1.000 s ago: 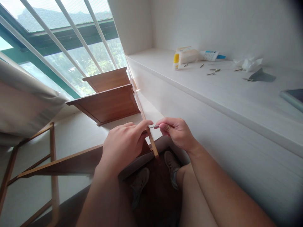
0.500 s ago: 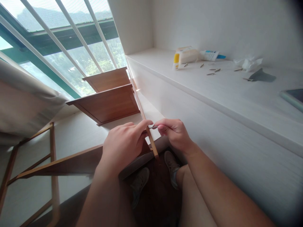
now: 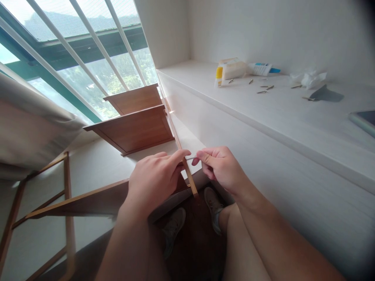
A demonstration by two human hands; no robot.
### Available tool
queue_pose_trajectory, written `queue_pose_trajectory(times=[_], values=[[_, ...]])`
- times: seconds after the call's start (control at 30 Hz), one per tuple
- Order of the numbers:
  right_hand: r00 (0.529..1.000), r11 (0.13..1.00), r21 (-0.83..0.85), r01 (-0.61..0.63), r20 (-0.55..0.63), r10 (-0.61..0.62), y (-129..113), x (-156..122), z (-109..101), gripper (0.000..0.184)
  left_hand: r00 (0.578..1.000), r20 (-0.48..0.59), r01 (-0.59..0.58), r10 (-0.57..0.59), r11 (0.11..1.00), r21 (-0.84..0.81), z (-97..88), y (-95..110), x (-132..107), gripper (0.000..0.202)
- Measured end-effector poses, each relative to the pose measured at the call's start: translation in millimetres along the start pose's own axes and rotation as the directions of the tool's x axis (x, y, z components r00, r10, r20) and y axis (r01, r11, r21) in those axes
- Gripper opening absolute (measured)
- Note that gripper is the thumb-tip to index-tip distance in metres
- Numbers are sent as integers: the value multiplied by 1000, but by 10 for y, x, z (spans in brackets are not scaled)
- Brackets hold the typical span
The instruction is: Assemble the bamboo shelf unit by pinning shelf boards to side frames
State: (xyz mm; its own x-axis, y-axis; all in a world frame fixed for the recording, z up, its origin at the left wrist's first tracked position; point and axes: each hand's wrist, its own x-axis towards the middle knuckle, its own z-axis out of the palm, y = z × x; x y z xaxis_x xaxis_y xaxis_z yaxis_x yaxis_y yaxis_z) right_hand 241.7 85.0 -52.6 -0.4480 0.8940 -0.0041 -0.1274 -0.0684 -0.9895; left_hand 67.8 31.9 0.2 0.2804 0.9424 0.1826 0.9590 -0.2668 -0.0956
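Observation:
Low in the middle, my left hand is closed round the edge of a narrow wooden rail where a brown board meets it; its fingertips are partly hidden. My right hand pinches a thin metal rod, apparently a hex key, between thumb and forefinger. The rod's far end reaches the rail beside my left forefinger, and whatever it touches there is too small to make out. Along the same rail, a brown wooden panel and another panel stick out farther off.
On the white ledge at right lie several metal bolts, a yellow-capped bottle, a blue-capped tube, crumpled plastic and a dark-screened device. A wooden frame stands left, below a curtain and barred window.
My right hand has shifted slightly right and turned, so more of the thin rod shows between it and the rail. My left hand keeps its grip.

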Motion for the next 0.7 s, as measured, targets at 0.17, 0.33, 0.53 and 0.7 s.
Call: queue_pose_trajectory(times=[0.17,0.33,0.53,0.7], values=[[1000,1000,10,28,-10,-28,28,23,-31,37,1000,-5,11,-11,1000,22,-8,32,-2,31],[997,993,96,-68,36,65,2,21,-24,37,1000,-2,7,-7,1000,21,-6,23,1,31],[997,992,91,-82,14,81,-46,-1,5,36,1000,-4,19,-19,1000,25,0,22,5,31],[1000,1000,-7,23,2,-23,-28,6,-16,36,1000,-2,23,-23,999,34,2,38,-3,33]])
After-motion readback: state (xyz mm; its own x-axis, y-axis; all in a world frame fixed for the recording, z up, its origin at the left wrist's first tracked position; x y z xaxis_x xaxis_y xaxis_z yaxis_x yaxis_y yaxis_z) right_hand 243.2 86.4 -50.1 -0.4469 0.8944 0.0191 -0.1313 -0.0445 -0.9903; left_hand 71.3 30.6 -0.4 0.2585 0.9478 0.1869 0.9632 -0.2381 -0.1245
